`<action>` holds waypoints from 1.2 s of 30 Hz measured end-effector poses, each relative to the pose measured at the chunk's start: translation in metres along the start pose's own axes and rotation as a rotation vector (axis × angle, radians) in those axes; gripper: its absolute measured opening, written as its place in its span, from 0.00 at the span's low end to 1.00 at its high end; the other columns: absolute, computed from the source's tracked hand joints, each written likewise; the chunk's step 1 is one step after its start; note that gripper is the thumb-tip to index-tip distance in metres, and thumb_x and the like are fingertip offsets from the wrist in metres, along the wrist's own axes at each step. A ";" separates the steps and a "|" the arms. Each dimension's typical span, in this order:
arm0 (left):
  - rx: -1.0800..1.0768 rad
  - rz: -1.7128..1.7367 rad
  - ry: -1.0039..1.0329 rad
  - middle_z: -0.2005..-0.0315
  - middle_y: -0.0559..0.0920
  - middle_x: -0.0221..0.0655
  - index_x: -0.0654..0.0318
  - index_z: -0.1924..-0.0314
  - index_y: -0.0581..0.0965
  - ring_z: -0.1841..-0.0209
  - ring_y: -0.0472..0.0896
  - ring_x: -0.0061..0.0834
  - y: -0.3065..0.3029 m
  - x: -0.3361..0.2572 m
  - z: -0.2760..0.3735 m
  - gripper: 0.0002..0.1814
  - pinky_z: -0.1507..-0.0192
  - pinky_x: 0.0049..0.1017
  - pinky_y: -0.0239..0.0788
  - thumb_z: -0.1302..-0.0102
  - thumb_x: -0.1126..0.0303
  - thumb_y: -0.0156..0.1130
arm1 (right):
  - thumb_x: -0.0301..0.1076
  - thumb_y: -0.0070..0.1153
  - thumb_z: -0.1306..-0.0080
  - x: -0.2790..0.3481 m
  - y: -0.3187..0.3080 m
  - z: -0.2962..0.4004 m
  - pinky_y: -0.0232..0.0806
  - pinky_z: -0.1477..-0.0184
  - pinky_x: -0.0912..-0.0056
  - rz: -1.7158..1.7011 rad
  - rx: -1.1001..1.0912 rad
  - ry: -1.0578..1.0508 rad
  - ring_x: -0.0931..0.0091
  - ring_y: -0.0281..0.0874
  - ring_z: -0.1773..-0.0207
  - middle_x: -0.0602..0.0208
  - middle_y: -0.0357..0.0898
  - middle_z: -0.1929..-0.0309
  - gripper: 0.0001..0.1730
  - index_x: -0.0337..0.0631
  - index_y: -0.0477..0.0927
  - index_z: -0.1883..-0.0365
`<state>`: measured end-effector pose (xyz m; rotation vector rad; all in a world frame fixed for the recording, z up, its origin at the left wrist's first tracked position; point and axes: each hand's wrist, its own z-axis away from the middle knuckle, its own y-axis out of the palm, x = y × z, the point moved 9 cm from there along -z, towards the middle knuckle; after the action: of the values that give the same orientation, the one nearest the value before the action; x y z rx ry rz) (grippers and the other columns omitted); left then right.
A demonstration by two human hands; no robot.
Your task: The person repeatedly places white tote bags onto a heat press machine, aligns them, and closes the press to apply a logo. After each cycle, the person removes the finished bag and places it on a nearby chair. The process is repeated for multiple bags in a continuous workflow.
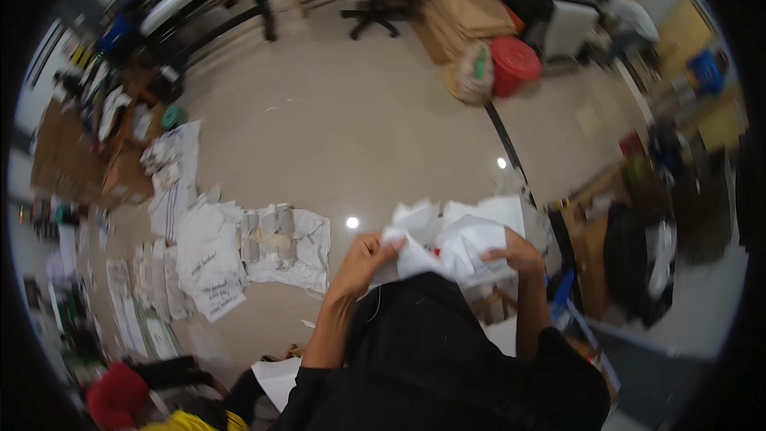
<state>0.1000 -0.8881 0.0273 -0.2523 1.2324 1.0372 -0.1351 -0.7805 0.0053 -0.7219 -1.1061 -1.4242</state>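
Observation:
Just past the black-clothed lap, both hands hold a white cloth (473, 242) that is crumpled and partly blurred. My left hand (366, 260) pinches its left edge between thumb and fingers. On the cloth's right side, my right hand (517, 251) grips the fabric with bent fingers. A small red patch (437, 251) shows between the folds. Behind the right part of the cloth lies a flat white sheet (511, 209). What lies directly under the cloth is hidden.
Printed white cloths (209, 251) and grey-white rolls (269, 233) lie on the floor at left. A person in a red head covering (119, 395) is at lower left; another person (634, 21) bends at upper right. A red bin (514, 66) stands beside brown stacks (467, 6). Cardboard boxes (128, 173) stand left.

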 end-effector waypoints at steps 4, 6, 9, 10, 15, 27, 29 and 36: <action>-0.161 -0.066 0.108 0.68 0.84 0.27 0.64 0.62 0.82 0.68 0.79 0.17 -0.047 -0.025 -0.028 0.16 0.61 0.22 0.71 0.29 0.57 0.63 | 0.42 0.65 0.36 -0.068 -0.014 0.011 0.70 0.49 0.74 0.010 -0.266 0.233 0.77 0.81 0.54 0.63 0.85 0.54 0.25 0.32 0.81 0.48; -0.102 0.041 0.145 0.66 0.84 0.28 0.64 0.59 0.81 0.64 0.80 0.18 -0.062 -0.027 -0.035 0.16 0.58 0.23 0.72 0.29 0.56 0.63 | 0.44 0.63 0.33 -0.101 0.000 0.015 0.70 0.51 0.77 -0.158 -0.321 0.221 0.80 0.80 0.55 0.64 0.85 0.55 0.24 0.31 0.81 0.48; -0.083 0.015 0.140 0.64 0.85 0.29 0.65 0.56 0.81 0.63 0.81 0.17 -0.084 -0.036 -0.029 0.16 0.56 0.23 0.72 0.28 0.58 0.62 | 0.43 0.60 0.30 -0.129 0.021 0.017 0.70 0.52 0.78 -0.147 -0.501 0.072 0.81 0.81 0.55 0.64 0.85 0.54 0.25 0.30 0.79 0.45; -0.112 -0.006 0.154 0.64 0.85 0.29 0.66 0.56 0.81 0.63 0.81 0.17 -0.104 -0.040 -0.025 0.16 0.56 0.23 0.72 0.28 0.58 0.62 | 0.42 0.60 0.30 -0.096 0.034 0.009 0.70 0.52 0.78 -0.167 -0.598 -0.008 0.81 0.80 0.55 0.65 0.84 0.54 0.25 0.29 0.78 0.44; -0.219 -0.077 0.184 0.59 0.85 0.31 0.66 0.52 0.81 0.57 0.82 0.21 -0.158 -0.054 0.005 0.19 0.49 0.25 0.71 0.30 0.56 0.64 | 0.40 0.59 0.29 -0.026 0.034 -0.021 0.67 0.52 0.76 -0.301 -0.787 -0.281 0.81 0.77 0.55 0.66 0.83 0.56 0.25 0.30 0.76 0.42; -0.278 -0.324 0.275 0.62 0.83 0.33 0.68 0.38 0.75 0.56 0.79 0.21 -0.209 -0.035 0.072 0.27 0.46 0.23 0.67 0.35 0.67 0.68 | 0.33 0.63 0.35 0.005 0.081 -0.049 0.68 0.48 0.78 0.215 -0.542 -0.185 0.81 0.77 0.53 0.66 0.83 0.52 0.25 0.38 0.79 0.39; -0.168 -0.350 0.329 0.69 0.83 0.31 0.70 0.41 0.77 0.64 0.79 0.18 -0.189 -0.054 0.067 0.24 0.50 0.20 0.69 0.36 0.71 0.68 | 0.33 0.65 0.36 0.014 0.075 -0.047 0.71 0.50 0.78 0.304 -0.519 -0.221 0.81 0.78 0.53 0.65 0.81 0.50 0.29 0.37 0.76 0.37; -0.094 -0.656 0.276 0.72 0.84 0.29 0.70 0.55 0.84 0.65 0.79 0.17 -0.178 -0.076 0.022 0.15 0.52 0.22 0.68 0.36 0.64 0.69 | 0.36 0.68 0.42 0.039 0.038 -0.030 0.68 0.51 0.71 0.466 -0.627 -0.151 0.74 0.77 0.52 0.64 0.82 0.54 0.31 0.35 0.79 0.41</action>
<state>0.2517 -1.0099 0.0375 -0.8346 1.2208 0.4963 -0.1005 -0.8201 0.0374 -1.4476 -0.5262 -1.3161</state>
